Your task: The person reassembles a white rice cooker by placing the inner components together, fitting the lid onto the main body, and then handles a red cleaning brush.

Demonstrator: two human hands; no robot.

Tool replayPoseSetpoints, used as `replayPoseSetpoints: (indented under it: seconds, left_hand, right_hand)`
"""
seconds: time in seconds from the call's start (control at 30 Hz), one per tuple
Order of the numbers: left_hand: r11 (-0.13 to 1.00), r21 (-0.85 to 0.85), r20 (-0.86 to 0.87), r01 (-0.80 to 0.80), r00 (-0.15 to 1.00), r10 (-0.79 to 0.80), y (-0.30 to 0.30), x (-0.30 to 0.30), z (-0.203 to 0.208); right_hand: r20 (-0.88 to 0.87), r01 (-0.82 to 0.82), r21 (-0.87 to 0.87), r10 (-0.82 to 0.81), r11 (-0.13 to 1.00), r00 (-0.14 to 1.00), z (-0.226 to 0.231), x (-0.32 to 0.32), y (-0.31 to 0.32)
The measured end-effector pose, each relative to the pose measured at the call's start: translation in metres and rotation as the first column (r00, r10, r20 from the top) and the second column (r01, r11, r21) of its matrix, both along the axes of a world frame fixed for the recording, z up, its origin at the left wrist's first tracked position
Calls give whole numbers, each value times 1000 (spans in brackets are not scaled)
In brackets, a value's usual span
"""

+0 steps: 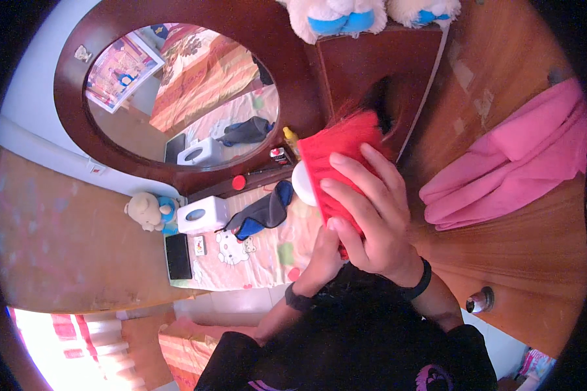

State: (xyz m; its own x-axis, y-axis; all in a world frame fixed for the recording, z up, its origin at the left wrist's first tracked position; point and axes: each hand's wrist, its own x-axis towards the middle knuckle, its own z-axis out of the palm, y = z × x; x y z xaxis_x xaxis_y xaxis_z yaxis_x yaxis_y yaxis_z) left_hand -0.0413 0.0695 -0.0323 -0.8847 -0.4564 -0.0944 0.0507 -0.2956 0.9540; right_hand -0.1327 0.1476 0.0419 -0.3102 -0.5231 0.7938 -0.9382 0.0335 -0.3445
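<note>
Both my hands are raised over the dressing table around a red, brush-like thing with fine red strands along its upper end. My right hand lies across its front, long fingers over the red strands and thumb low. From below, my left hand holds its lower end, with the fingers mostly hidden behind it. A white round thing shows at its left edge; whether it is attached or lies behind cannot be told. Just left, a grey and blue cloth lies on the patterned tablecloth.
A white tissue box, a plush toy, a black flat device, a red round lid and a yellow bottle sit near the oval mirror. Rightward hang a pink towel and a door knob.
</note>
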Motion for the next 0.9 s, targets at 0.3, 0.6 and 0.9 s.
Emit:
replayPoseSetpoints:
  seconds: [0.3,0.6,0.9]
  left_hand:
    - [938,250,45,239,965,-258,-17,23,-7]
    - [651,684,-146,329,936,-319,-25,39,-8]
    - [325,733,-506,597,799,-325,-34,25,-34]
  right_hand:
    - [21,-156,119,154,981,988,24,-24,-17]
    - [25,-226,176,225,958,974,35,-38,-30]
    - [7,-87,83,87,993,996,25,-63,-37]
